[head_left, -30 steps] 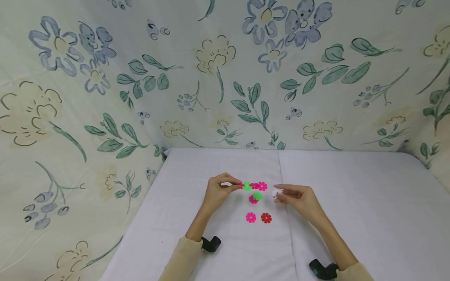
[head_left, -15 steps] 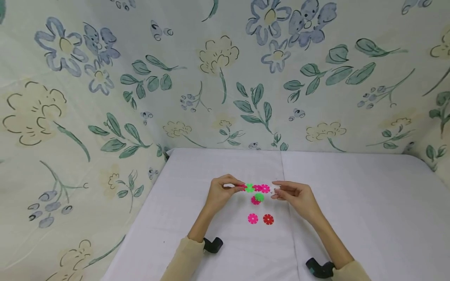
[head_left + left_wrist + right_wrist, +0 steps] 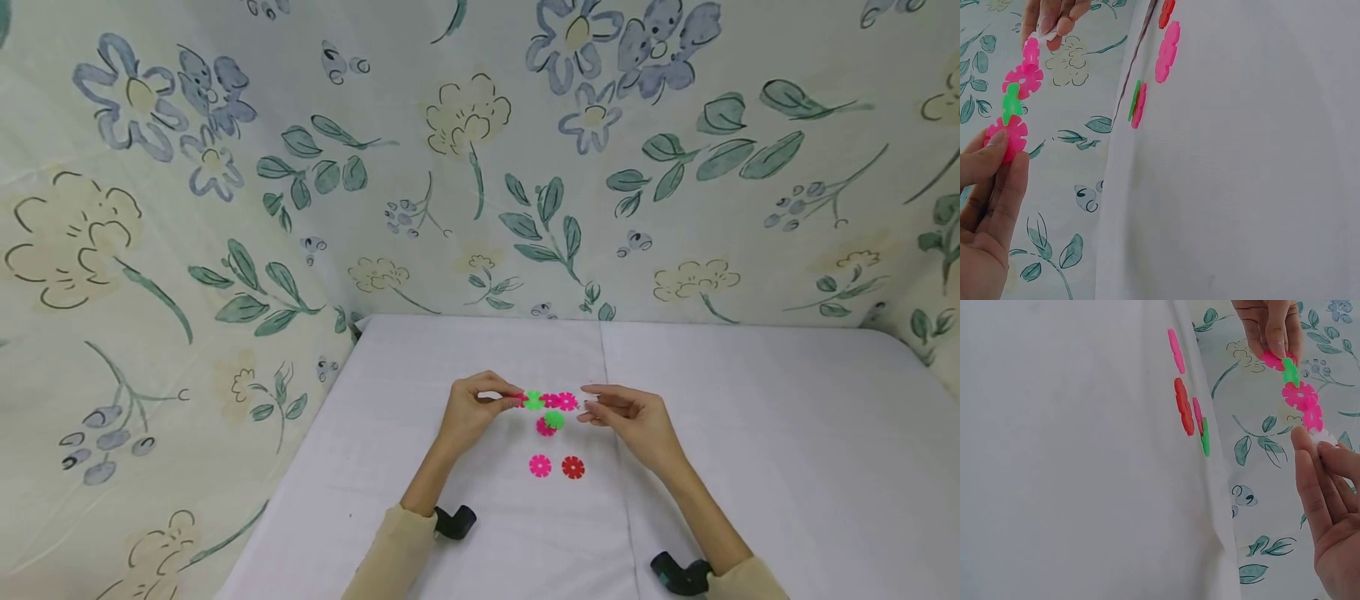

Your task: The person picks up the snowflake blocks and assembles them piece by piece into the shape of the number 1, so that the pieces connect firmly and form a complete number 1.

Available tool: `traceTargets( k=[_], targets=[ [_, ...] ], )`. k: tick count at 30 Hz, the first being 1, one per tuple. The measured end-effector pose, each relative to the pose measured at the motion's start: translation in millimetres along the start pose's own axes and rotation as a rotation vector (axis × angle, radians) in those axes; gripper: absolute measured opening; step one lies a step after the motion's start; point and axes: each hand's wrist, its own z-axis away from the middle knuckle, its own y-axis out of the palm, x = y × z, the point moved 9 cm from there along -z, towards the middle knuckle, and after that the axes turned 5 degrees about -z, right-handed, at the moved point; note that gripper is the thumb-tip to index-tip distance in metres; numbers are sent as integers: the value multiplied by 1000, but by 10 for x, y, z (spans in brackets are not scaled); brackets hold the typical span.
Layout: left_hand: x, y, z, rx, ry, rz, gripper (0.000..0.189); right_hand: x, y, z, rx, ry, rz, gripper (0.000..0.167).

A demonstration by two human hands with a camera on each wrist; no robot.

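My left hand (image 3: 474,410) pinches the end pink disc (image 3: 1015,142) of a short chain of notched, flower-shaped plastic discs. From there the chain runs through a green disc (image 3: 1012,102), a pink disc (image 3: 1300,395) and another pink disc (image 3: 1313,417) turned more edge-on in the left wrist view. At the far end, my right hand (image 3: 633,417) holds a white disc (image 3: 1323,437) between thumb and fingers, its edge right at the last pink disc. Both hands hold the chain level above the table.
On the white-covered table (image 3: 420,358) lie a pink disc (image 3: 540,466) and a red disc (image 3: 573,467) side by side. Farther back a green disc (image 3: 553,419) overlaps a pink disc (image 3: 543,428). A floral cloth (image 3: 480,233) hangs behind.
The right hand has brought the white disc left, from a gap beside the chain up to its end pink disc. The left hand keeps its pinch, and the discs on the table stay put.
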Motion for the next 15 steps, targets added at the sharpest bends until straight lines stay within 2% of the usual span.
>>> traceTargets(
  k=[6, 15],
  targets=[
    [18, 3, -2, -7, 5, 19, 8, 0, 53, 8, -2, 10, -4, 30],
    [-46, -35, 2, -38, 28, 38, 7, 24, 73, 29, -30, -31, -30, 29]
  ],
)
